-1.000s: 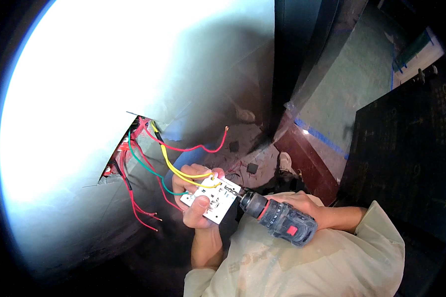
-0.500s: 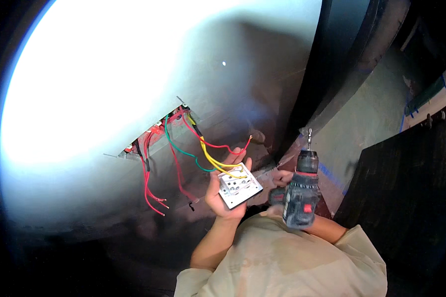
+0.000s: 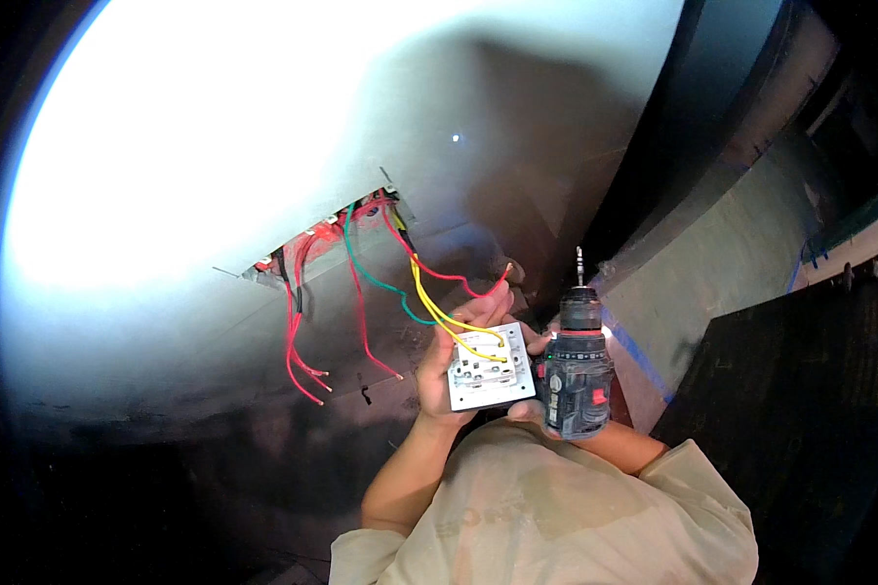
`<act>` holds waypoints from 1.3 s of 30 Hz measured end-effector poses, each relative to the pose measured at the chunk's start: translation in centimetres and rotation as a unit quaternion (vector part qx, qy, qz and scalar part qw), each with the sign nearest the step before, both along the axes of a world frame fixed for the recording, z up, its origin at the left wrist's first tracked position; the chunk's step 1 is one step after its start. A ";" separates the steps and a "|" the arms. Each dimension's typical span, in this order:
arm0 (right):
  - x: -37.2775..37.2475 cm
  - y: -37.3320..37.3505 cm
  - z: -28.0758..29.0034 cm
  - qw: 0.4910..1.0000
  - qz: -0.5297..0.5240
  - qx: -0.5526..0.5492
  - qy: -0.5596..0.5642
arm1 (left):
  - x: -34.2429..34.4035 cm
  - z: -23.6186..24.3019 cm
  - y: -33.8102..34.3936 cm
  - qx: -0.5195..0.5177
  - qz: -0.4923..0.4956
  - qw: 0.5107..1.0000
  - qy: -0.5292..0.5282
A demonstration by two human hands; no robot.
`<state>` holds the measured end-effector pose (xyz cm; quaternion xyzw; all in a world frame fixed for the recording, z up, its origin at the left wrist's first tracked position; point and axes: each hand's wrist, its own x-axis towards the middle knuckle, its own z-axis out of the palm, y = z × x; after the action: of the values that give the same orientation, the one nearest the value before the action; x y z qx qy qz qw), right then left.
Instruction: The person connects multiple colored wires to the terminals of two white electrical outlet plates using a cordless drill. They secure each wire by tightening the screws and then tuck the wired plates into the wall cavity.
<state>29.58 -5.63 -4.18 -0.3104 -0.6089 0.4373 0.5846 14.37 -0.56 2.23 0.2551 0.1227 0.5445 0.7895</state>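
My left hand [image 3: 434,382] holds a white wall socket or switch plate [image 3: 470,394], its back with the terminals turned up. Two yellow wires [image 3: 451,325] run into that back. A green wire [image 3: 380,284] passes down to my left fingers, where its end is hidden. Close above those fingers, a red wire [image 3: 449,278] ends in bare copper. My right hand [image 3: 527,413], mostly hidden, grips a dark cordless drill [image 3: 578,385] just right of the plate. The drill's bit [image 3: 579,265] points away from me, apart from the plate.
A long box opening [image 3: 327,237] in the pale wall is the source of the wires. More loose red wires [image 3: 291,341] hang at its left end and middle. Strong light washes out the wall's upper left. A dark panel [image 3: 790,361] stands at the right.
The drill has moved left, up beside the plate, and its bit now stands more upright. My left hand and the plate have shifted slightly right, and the plate has turned squarer.
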 end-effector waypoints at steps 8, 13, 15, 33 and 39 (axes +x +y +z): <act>1.2 1.8 2.1 0.989 -0.012 -0.042 0.141 | -2.7 0.2 -5.0 0.029 0.159 0.865 0.475; 1.6 2.8 0.6 0.992 -0.067 -0.012 0.103 | -3.5 7.1 -6.1 0.406 0.324 0.603 0.606; 2.0 3.1 1.1 0.993 -0.076 0.015 0.088 | -1.7 10.6 -4.4 0.469 0.343 0.519 0.627; -6.0 10.0 11.9 0.978 0.018 -0.018 -0.209 | 0.5 13.3 -1.8 0.354 0.396 0.590 0.608; -10.9 9.4 15.4 0.977 0.108 0.033 -0.181 | 0.1 15.1 -6.9 0.352 0.449 0.551 0.609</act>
<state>18.72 3.81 11.20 -0.2971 -0.7484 0.4144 0.4242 14.44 -7.44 17.30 0.6955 0.4711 0.5419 0.0259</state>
